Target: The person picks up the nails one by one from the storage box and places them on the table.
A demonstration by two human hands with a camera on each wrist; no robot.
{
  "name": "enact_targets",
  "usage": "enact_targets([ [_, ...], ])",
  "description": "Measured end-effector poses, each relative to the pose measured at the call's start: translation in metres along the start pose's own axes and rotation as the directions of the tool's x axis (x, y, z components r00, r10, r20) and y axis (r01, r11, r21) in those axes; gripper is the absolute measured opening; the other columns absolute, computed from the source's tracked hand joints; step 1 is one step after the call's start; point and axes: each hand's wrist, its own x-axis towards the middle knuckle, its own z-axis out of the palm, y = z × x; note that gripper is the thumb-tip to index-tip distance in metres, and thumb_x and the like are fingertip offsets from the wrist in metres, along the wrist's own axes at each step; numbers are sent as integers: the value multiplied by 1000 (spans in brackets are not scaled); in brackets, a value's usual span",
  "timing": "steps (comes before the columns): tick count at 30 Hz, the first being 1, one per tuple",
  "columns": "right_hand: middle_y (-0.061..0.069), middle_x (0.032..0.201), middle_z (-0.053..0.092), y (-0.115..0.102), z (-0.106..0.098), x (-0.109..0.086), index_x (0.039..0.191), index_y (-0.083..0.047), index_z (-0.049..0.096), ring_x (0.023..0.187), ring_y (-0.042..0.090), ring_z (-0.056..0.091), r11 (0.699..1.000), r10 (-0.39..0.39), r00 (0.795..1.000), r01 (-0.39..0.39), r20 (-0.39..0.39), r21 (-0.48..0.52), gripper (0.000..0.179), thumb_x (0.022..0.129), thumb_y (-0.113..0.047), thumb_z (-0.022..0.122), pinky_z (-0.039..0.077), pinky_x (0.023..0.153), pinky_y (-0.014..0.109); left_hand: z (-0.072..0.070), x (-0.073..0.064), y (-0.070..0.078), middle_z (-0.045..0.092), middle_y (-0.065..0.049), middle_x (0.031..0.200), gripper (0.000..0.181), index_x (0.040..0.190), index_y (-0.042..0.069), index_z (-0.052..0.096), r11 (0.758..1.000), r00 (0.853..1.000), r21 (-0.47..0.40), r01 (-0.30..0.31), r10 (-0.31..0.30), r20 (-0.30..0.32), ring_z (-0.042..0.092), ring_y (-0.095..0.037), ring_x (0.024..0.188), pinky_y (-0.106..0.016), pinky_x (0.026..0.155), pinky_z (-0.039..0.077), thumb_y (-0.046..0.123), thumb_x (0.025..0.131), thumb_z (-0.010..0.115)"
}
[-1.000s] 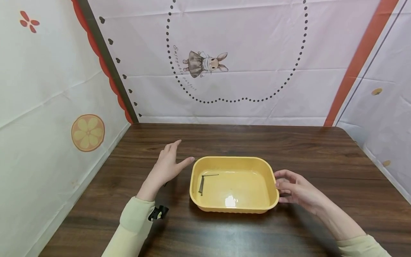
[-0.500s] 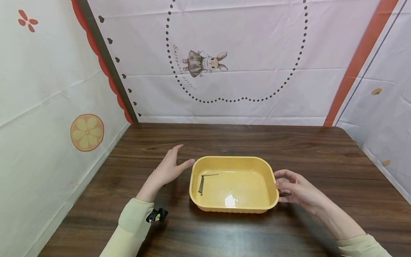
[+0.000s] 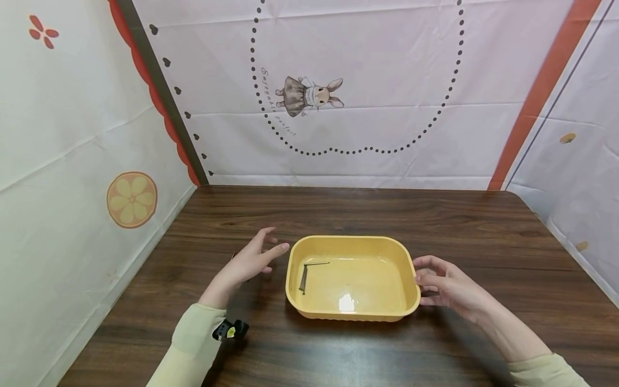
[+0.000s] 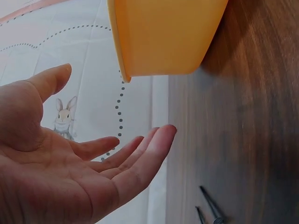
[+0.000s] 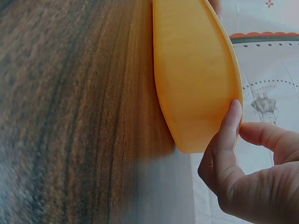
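A yellow plastic tray (image 3: 355,279) with rounded corners sits on the table. Several thin dark nails (image 3: 303,280) lie in its left end. My right hand (image 3: 447,287) pinches the tray's right rim. In the right wrist view its thumb (image 5: 261,134) meets the rim, with a finger on the outer wall. Off the tray's left side hovers my left hand (image 3: 249,260), fingers loosely bent and spread. The left wrist view shows nothing in its palm (image 4: 60,182). Below that hand, dark nails (image 4: 212,205) lie on the table, partly cut off; the hand mostly hides them in the head view.
The brown wood-grain table (image 3: 362,355) extends around the tray. A white patterned cloth (image 3: 387,80) stands behind the table and along both sides. A black strapped device (image 3: 231,329) is on the left wrist.
My left hand has shifted slightly toward me and lower, its fingers bending more. A nail tip has come into view behind it. The right hand and tray have stayed put.
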Motion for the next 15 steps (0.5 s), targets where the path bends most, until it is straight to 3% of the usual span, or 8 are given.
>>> enact_targets([
  [8,-5,96,64,0,0,0,122,-15,45,87,9,67,1000,3,1000,-3,-4,-10,24,100,-16,54,60,77,32,7,-4,-6,46,-18,145,69,153,14,27,993,998,-114,14,-7,61,56,-34,127,-38,87,59,46,99,54],
  [15,-5,96,64,0,-1,0,121,-15,46,86,9,67,1000,-3,1000,3,3,-8,22,100,-15,54,60,77,32,10,-6,-9,44,-19,146,63,150,14,32,971,997,-237,39,-21,77,57,-32,124,-39,84,60,43,99,56],
])
